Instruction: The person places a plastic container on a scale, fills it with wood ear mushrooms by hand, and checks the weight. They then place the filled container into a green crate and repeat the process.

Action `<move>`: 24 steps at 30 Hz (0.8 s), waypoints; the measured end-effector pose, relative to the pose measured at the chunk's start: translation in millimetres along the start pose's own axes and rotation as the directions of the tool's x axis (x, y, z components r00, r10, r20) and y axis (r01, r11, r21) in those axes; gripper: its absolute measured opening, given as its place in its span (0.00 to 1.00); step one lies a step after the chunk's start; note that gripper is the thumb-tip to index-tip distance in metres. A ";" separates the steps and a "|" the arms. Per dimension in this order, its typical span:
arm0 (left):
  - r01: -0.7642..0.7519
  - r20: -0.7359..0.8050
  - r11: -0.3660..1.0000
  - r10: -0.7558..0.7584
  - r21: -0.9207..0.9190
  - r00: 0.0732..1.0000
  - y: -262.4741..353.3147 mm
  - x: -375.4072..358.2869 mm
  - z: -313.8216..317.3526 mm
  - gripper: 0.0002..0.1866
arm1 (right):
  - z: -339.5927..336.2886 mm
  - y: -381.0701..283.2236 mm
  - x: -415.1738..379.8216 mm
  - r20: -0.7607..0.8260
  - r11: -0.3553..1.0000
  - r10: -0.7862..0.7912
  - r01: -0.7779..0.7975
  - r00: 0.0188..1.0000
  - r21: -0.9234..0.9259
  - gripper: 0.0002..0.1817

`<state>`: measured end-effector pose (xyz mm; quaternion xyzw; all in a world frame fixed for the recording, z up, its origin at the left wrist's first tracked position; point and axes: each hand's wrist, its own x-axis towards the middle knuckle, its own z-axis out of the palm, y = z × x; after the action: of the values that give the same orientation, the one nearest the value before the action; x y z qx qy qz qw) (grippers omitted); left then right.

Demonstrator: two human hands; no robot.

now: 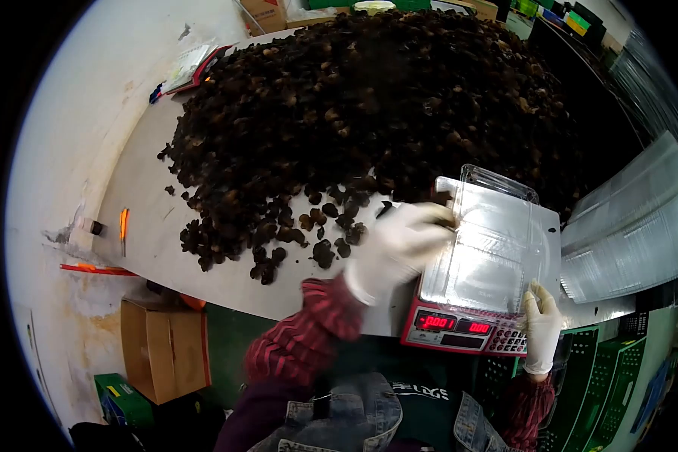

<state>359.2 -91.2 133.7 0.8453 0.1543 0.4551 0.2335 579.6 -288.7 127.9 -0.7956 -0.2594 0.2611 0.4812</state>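
Note:
A clear plastic container (484,260) lies on the metal pan of a red digital scale (459,339), with its clear rim reaching past the pan's far edge. The red display reads -0.001 and 0.00. My left hand (399,245), in a white glove and smeared by motion, is at the left side of the pan with its fingers toward the container. Whether it holds anything I cannot make out. At the container's near right corner, my gloved right hand (541,328) pinches the edge between thumb and fingers. Dark, curled fungus pieces (324,254) lie left of my left hand.
A large heap of dark fungus (369,105) covers much of the table (147,203). Stacked clear plastic containers (633,233) stand right of the scale. Papers and a red clipboard (196,71) lie at the far left. A cardboard box (166,350) and green crates (599,384) are below.

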 end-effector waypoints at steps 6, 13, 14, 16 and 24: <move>-0.334 0.563 0.942 0.288 -0.022 0.774 30.4 16.0 86.0 0.06 | 11.8 -5.2 0.8 0.029 0.999 -0.032 0.033 0.999 -0.040 0.20; -0.213 0.442 0.936 0.323 -0.281 0.837 32.6 34.2 58.2 0.10 | 8.6 -0.3 6.0 -0.021 0.995 -0.084 0.083 0.996 -0.057 0.18; -0.173 0.345 0.907 0.314 -0.383 0.885 26.3 43.6 41.5 0.10 | 8.3 -4.4 4.4 -0.020 0.997 -0.065 0.065 0.998 -0.045 0.18; 0.115 0.089 0.930 -0.090 -0.348 0.992 -16.2 30.7 24.3 0.12 | 3.5 7.0 6.0 -0.048 0.992 -0.122 0.121 0.991 -0.023 0.19; 0.167 0.312 0.831 -0.375 0.531 0.873 -103.6 -61.9 35.6 0.32 | -3.3 18.4 4.5 -0.092 0.997 -0.040 0.046 0.995 0.056 0.15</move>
<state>350.8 -42.1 18.2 0.9200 0.3334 0.1783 0.1030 588.1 -295.3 111.9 -0.7866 -0.2468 0.2217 0.5207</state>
